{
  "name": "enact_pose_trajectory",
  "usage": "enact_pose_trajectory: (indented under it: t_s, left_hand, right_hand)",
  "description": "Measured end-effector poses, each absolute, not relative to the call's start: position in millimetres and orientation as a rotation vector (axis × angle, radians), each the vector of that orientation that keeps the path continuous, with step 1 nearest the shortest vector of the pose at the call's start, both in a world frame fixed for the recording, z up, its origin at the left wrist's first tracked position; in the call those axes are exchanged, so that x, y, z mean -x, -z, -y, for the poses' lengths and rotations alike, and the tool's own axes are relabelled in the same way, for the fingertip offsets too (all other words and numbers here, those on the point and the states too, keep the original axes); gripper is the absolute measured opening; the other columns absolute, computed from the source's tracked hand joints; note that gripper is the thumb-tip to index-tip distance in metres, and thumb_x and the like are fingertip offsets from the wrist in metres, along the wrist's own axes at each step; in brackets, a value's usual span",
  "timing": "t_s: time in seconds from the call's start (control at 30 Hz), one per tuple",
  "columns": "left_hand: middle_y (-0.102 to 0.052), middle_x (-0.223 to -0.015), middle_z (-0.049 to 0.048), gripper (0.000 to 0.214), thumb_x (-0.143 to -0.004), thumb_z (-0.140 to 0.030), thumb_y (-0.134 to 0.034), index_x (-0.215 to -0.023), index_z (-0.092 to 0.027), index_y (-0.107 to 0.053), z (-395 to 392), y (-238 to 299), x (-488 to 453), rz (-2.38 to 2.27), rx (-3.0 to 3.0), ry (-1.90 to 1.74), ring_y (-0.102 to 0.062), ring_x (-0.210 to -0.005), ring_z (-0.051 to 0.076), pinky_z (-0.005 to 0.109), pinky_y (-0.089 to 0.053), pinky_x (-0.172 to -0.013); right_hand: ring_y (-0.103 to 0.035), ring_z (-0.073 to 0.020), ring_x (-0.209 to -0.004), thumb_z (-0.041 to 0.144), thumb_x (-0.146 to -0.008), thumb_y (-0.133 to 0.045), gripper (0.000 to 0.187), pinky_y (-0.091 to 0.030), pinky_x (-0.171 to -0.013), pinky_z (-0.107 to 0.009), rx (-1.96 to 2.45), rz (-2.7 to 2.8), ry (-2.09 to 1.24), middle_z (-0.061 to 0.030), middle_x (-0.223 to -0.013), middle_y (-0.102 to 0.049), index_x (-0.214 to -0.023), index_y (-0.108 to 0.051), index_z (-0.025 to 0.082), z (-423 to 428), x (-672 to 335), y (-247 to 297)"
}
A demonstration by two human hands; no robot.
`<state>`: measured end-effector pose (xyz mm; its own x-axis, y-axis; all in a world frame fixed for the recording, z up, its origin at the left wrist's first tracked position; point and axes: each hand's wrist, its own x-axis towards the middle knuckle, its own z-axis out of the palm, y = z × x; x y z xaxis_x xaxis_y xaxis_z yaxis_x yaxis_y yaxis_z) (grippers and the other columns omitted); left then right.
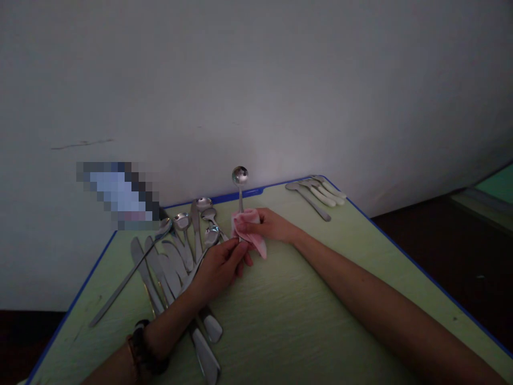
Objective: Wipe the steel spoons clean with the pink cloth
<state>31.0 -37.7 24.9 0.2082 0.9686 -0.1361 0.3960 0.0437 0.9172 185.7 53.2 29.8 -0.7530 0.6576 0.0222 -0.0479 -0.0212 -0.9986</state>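
A steel spoon (239, 177) stands nearly upright above the table, bowl up. My left hand (219, 266) pinches the lower end of its handle, fingers closed. My right hand (271, 224) is closed on a pink cloth (249, 224) wrapped round the handle just above the left hand. Both hands hover over the middle of the pale green table (304, 315).
A heap of several steel spoons and knives (176, 256) lies left of my hands, partly under my left forearm. Several pieces of cutlery with white handles (318, 193) lie at the table's far right corner. A white wall (256, 80) runs close behind.
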Motion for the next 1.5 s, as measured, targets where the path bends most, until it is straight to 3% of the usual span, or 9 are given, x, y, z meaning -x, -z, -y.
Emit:
enact_pose_trajectory:
  t_s: [0.27, 0.53, 0.73, 1.0, 1.13, 1.33, 1.5]
  left_hand:
    - [-0.047, -0.048, -0.0053, 0.038, -0.087, -0.046, -0.042, -0.064, -0.018, -0.055, 38, -29, -32, -1.389, -1.599, -0.727, -0.042, -0.040, 0.009, 0.019, -0.031, -0.041]
    - [-0.053, -0.050, -0.0042, 0.036, -0.087, -0.041, -0.043, -0.062, -0.018, -0.055, 38, -29, -32, -1.340, -1.664, -0.698, -0.046, -0.043, 0.009, 0.019, -0.034, -0.045]
    - [-0.057, -0.058, -0.0027, 0.033, -0.090, -0.042, -0.038, -0.077, -0.018, -0.056, 38, -26, -31, -1.255, -1.614, -0.731, -0.047, -0.045, 0.010, 0.020, -0.037, -0.045]
    - [-0.055, -0.057, -0.0031, 0.034, -0.090, -0.044, -0.038, -0.073, -0.018, -0.054, 38, -26, -31, -1.258, -1.601, -0.719, -0.046, -0.044, 0.009, 0.019, -0.034, -0.043]
    - [-0.051, -0.050, -0.0039, 0.036, -0.088, -0.039, -0.041, -0.062, -0.018, -0.054, 40, -29, -31, -1.268, -1.719, -0.661, -0.045, -0.045, 0.009, 0.019, -0.034, -0.046]
    - [-0.053, -0.051, -0.0034, 0.032, -0.086, -0.033, -0.042, -0.065, -0.016, -0.058, 40, -29, -30, -1.279, -1.755, -0.637, -0.047, -0.047, 0.009, 0.019, -0.034, -0.048]
    - [-0.053, -0.052, -0.0028, 0.029, -0.085, -0.031, -0.043, -0.066, -0.015, -0.058, 38, -28, -29, -1.235, -1.789, -0.642, -0.046, -0.048, 0.009, 0.019, -0.032, -0.048]
  right_hand:
    - [-0.055, -0.0092, -0.056, 0.051, -0.078, -0.060, 0.039, -0.043, -0.051, -0.020, 0.572, 1.691, -1.860, -0.0026, -0.073, -0.065, -0.080, -0.064, 0.012, -55, -185, -30]
    - [-0.054, -0.0092, -0.055, 0.049, -0.064, -0.074, 0.038, -0.046, -0.055, -0.022, 0.696, 1.305, -1.869, 0.0015, -0.064, -0.062, -0.072, -0.060, 0.014, -59, -182, -19]
    - [-0.055, -0.0099, -0.061, 0.048, -0.069, -0.070, 0.036, -0.045, -0.059, -0.021, 0.661, 1.532, -1.782, -0.0008, -0.070, -0.065, -0.075, -0.064, 0.013, -60, -186, -22]
    - [-0.055, -0.0093, -0.062, 0.045, -0.073, -0.068, 0.034, -0.043, -0.059, -0.020, 0.632, 1.602, -1.778, -0.0011, -0.070, -0.065, -0.075, -0.065, 0.011, -57, -187, -26]
    - [-0.054, -0.0091, -0.056, 0.045, -0.068, -0.072, 0.033, -0.045, -0.057, -0.022, 0.708, 1.313, -1.872, 0.0000, -0.065, -0.063, -0.072, -0.063, 0.013, -59, -183, -22]
    - [-0.057, -0.0109, -0.057, 0.042, -0.059, -0.079, 0.037, -0.051, -0.059, -0.025, 0.733, 0.934, -1.925, -0.0012, -0.067, -0.065, -0.075, -0.061, 0.014, -61, -179, -20]
    - [-0.053, -0.0092, -0.048, 0.049, -0.072, -0.067, 0.037, -0.045, -0.047, -0.021, 0.712, 1.280, -1.918, -0.0010, -0.062, -0.064, -0.076, -0.062, 0.013, -60, -180, -21]
